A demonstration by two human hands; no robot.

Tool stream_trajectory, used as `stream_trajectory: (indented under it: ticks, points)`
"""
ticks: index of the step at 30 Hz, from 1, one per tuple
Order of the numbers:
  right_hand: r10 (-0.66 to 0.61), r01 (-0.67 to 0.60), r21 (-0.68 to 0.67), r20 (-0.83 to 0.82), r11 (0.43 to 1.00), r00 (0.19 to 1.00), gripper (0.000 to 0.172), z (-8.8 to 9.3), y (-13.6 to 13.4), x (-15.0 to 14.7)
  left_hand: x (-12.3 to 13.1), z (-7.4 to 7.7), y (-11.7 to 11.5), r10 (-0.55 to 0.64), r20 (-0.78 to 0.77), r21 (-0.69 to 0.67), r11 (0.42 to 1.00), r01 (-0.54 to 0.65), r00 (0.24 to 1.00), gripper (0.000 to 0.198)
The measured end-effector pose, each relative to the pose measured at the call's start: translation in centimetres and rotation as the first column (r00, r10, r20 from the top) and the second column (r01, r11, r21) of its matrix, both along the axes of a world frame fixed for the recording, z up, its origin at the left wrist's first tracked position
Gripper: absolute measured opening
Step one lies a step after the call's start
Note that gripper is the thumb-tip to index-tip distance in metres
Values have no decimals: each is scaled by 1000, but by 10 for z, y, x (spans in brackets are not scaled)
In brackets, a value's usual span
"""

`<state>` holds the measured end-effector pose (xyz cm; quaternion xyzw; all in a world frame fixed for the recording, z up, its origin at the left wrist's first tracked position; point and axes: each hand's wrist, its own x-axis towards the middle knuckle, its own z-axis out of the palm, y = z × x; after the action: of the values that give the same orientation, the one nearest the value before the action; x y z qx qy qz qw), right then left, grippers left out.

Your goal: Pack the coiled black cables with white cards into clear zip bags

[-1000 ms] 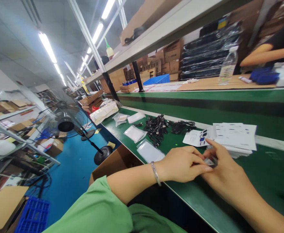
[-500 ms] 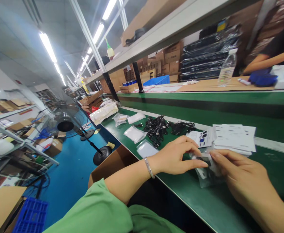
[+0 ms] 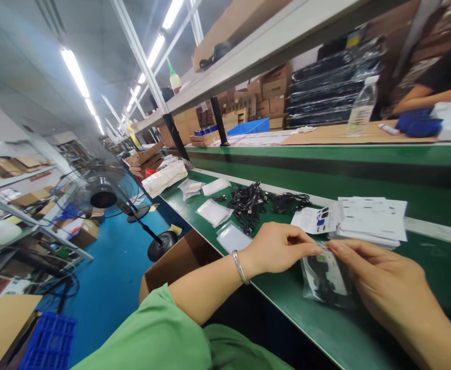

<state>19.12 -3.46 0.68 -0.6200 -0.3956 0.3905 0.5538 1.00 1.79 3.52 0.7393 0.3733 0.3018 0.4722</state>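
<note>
A clear plastic bag (image 3: pixel 324 281) hangs between my hands above the green bench, with a black cable and a white printed sheet visible inside it. My left hand (image 3: pixel 277 249) pinches its top edge between thumb and fingers. Close beside it, my right hand (image 3: pixel 383 270) pinches the same edge from the other side. Just behind the bag lie a stack of printed sheets (image 3: pixel 372 218) and a single sheet with dark pictures (image 3: pixel 316 220). To the left sits a tangled heap of black cables (image 3: pixel 248 203), with flat clear bags (image 3: pixel 233 236) near the bench edge.
White packets (image 3: pixel 213 211) lie further left on the bench. An open cardboard box (image 3: pixel 179 259) stands below its edge, and a fan (image 3: pixel 104 192) stands on the blue floor. Across the bench are a water bottle (image 3: pixel 362 107) and another person's arm (image 3: pixel 433 96).
My left thumb has closed onto the top of the bag, and both hands now pinch it close together. The bag hangs straighter, its contents more visible.
</note>
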Motion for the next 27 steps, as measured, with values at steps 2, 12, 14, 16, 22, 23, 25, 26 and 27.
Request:
stream_trajectory:
  ticks: [2, 12, 14, 16, 22, 23, 25, 26, 27]
  points:
    - [56, -55, 6, -52, 998, 997, 43, -2, 1, 0, 0, 1, 2, 7, 107, -119, 993, 5, 994, 41]
    - [218, -231, 28, 240, 973, 946, 44, -11, 0, 7, -8, 7, 1, -27, -56, -238, 971, 13, 998, 23]
    - [306, -341, 46, 344, 939, 888, 43, -14, -2, 10, -11, 5, -2, -34, -40, -230, 973, 24, 999, 26]
    - [384, -448, 55, 428, 892, 818, 42, -13, -5, 9, -19, 2, -8, -57, -1, -252, 966, 55, 998, 33]
    - [632, -658, -43, 333, 752, 700, 43, -13, -7, -12, -85, 30, -24, -158, -188, -239, 965, 111, 969, 20]
    - [602, -617, -69, 324, 784, 730, 44, -16, -5, -13, -101, 41, -24, -131, -298, -183, 980, 78, 946, 15]
    - [499, -493, -115, 350, 863, 793, 49, -25, 2, -12, -130, 60, -22, -75, -548, -92, 995, 29, 833, 10]
    - [456, -439, -135, 369, 888, 810, 51, -29, 6, -10, -141, 67, -20, -30, -669, -45, 999, 0, 743, 10]
    - [425, -398, -153, 383, 905, 820, 53, -33, 9, -8, -149, 70, -17, 36, -758, 17, 999, -37, 651, 11]
